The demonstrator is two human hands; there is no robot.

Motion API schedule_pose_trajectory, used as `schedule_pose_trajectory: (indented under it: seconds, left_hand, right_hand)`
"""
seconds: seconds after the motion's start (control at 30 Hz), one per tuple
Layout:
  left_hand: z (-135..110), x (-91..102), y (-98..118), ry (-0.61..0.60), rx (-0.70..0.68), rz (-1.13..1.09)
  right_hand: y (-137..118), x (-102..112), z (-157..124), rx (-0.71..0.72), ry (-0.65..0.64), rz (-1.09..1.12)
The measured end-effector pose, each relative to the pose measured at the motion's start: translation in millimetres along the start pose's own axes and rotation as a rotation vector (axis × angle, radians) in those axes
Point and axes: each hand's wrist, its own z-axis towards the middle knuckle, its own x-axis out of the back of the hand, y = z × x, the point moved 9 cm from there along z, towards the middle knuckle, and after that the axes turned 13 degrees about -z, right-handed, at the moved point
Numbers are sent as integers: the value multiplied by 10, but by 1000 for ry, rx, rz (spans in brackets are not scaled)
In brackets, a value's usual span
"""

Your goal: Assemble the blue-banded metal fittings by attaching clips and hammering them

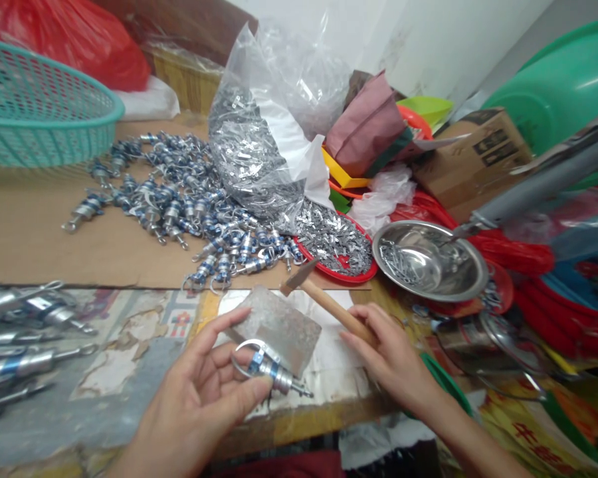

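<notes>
In my left hand [214, 378] is a small silver and blue metal fitting [273, 373] with a curved hook at one end and a thin rod at the other. My thumb and fingers close round its body, just over the near edge of a flat metal block [279, 325]. My right hand [383, 352] grips the wooden handle of a hammer [329, 305]. The hammer's head hangs above the block's far edge, apart from the fitting. White paper [339, 372] lies under the block.
Many similar fittings [174, 199] are heaped on cardboard [34, 226]; larger ones [20, 358] lie at left. Small metal clips fill a plastic bag [249, 146] and a red plate [366, 271]. A steel bowl [428, 292] stands at right, a teal basket [44, 143] at upper left.
</notes>
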Motion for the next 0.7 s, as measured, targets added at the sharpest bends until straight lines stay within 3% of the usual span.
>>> schedule_pose_trajectory:
  seconds: [0.17,0.3,0.47,0.57,0.63,0.7]
  left_hand:
    - [-18,36,11,56,-9,27]
    - [-10,49,-1,19,4,39]
    - [-12,-12,5,8,2,43]
    - [-57,-56,27,24,-15,47]
    - [-96,55,75,61,-41,81]
    - [-128,367,208,146,-129,148]
  right_hand:
    - [-463,555,-309,299,188,26]
    - [-586,528,-488,408,103,-71]
    - [-525,485,-614,345,161,-67]
    - [-491,380,-577,321,132,20]
    - [-350,315,-468,234,150,86]
    - [-115,209,-319,98,151,120]
